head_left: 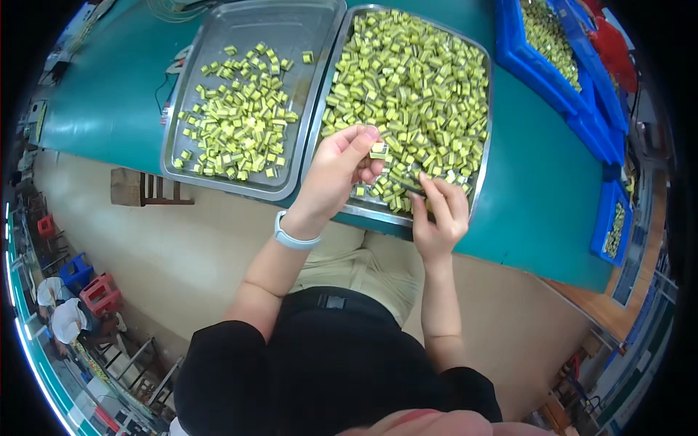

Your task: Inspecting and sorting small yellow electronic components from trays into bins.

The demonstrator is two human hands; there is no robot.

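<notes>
My left hand (338, 174), with a pale blue band on its wrist, pinches a small yellow-and-dark block-shaped component (379, 150) between thumb and fingers. My right hand (442, 216) grips a slim dark tool (408, 184), its tip pointing toward the left hand; its exact kind is too small to tell. Both hands hover over the near edge of a metal tray (488, 94) heaped with the same yellow components (414, 80). To its left, a second metal tray (283, 27) holds a smaller, looser pile of yellow components (243, 123).
The trays rest on a green tabletop (531, 182). Blue bins (534, 69) with more small parts stand at the far right, and a smaller blue bin (611, 221) sits nearer. A wooden stool (129, 187) is beyond the table's left edge. Other people (69, 320) sit at lower left.
</notes>
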